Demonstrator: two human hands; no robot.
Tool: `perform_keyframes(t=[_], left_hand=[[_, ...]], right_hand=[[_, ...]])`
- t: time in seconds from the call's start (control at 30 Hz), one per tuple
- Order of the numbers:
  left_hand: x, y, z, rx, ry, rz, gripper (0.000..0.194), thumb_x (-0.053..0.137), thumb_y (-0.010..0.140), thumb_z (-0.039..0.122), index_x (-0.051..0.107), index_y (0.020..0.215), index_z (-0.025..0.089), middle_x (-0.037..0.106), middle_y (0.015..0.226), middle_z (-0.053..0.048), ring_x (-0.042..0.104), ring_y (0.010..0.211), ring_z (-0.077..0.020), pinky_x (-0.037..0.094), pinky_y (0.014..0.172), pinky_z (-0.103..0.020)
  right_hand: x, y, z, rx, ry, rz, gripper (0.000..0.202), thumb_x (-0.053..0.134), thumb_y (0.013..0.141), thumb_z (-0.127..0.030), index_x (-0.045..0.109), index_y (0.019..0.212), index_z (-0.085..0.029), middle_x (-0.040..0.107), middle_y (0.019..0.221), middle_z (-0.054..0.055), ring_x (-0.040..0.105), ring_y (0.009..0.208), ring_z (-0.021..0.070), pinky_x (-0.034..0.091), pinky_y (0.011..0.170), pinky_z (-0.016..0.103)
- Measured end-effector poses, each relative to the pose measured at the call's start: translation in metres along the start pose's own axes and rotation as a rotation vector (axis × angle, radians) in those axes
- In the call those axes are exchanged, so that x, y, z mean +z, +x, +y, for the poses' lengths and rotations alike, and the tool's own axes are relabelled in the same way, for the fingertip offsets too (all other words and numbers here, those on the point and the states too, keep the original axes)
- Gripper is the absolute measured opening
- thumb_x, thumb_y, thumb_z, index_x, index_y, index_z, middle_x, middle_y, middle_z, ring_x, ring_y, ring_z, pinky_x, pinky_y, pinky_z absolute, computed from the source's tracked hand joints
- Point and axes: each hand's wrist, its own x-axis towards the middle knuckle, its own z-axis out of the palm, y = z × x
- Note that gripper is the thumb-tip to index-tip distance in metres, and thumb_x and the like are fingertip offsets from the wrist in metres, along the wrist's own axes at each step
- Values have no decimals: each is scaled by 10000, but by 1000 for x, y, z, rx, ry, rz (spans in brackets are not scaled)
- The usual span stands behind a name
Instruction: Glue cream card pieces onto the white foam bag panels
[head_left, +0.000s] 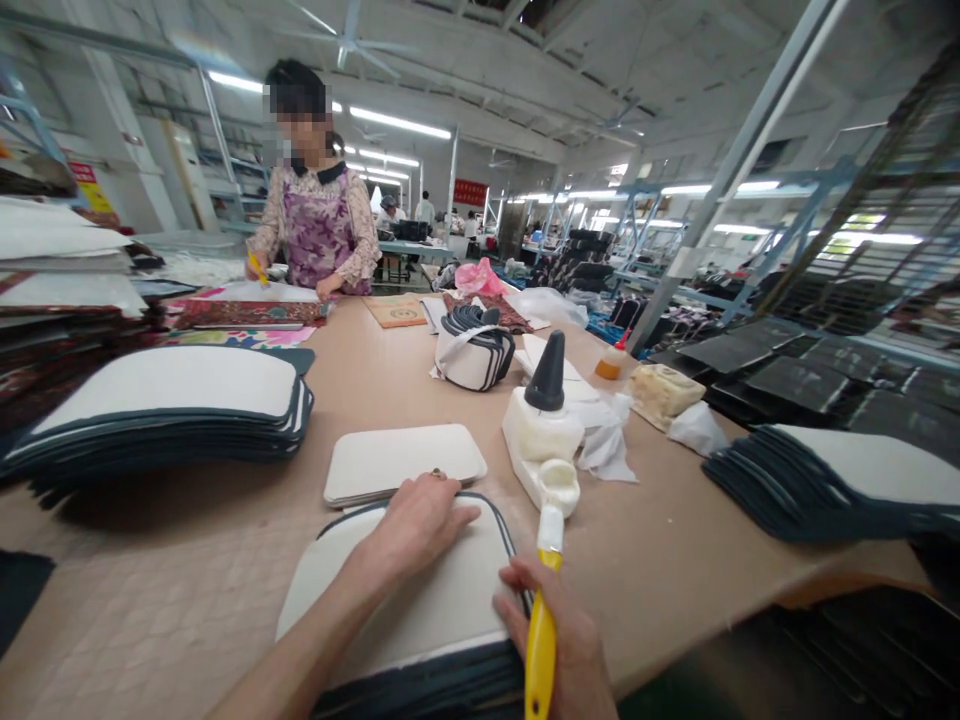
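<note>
In front of me lies a stack of dark-edged panels (pixel 420 590), a white rounded board on top. My left hand (pixel 420 525) rests on the board near its far edge, thumb apart from the fingers. At the right edge of the stack, my right hand (pixel 562 630) holds a yellow-handled brush (pixel 541 640), with thumb and fingertips against the panel edge. The brush's pale head points away from me, beside a white plastic bottle (pixel 525 450) with a black cone cap. Just beyond the stack sits a small pile of white rounded boards (pixel 405 462).
Stacks of white-topped dark panels stand left (pixel 172 390) and right (pixel 862 465). A strapped bundle of dark pieces (pixel 472 350) and a small amber bottle (pixel 613 358) are farther back. Across the table a co-worker (pixel 319 220) holds a yellow tool.
</note>
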Motion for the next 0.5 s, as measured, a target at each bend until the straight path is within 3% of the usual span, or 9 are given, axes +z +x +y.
perform_keyframes(t=[0.1,0.23,0.37,0.5], left_hand=[[3,7,-7,-39,-84,-15,274,595,737,352,610,932,161,618,962,-124,547,928,-290,380,786,-356],[-10,6,-7,-95,-222,-8,287,643,654,315,553,889,177,593,895,-54,526,854,-239,368,721,-300],[-30,1,6,-46,-336,-18,232,632,642,276,482,797,189,540,758,31,484,719,-168,341,637,-249],[-43,-8,19,14,-395,-56,233,634,644,259,483,806,187,523,754,51,465,691,-140,336,606,-221]], right_hand=[[2,-2,-1,22,-19,29,284,588,767,-422,623,1002,-266,654,902,53,624,839,236,496,756,320],[-1,1,-4,150,33,47,458,639,692,-406,574,1115,-242,638,1008,80,598,925,272,471,823,367],[-3,8,-13,303,248,27,614,663,650,-353,478,1222,-226,630,1089,75,583,969,248,467,837,348],[-4,17,-25,418,475,-4,739,703,631,-385,413,1290,-216,657,1017,60,616,906,235,489,785,320]])
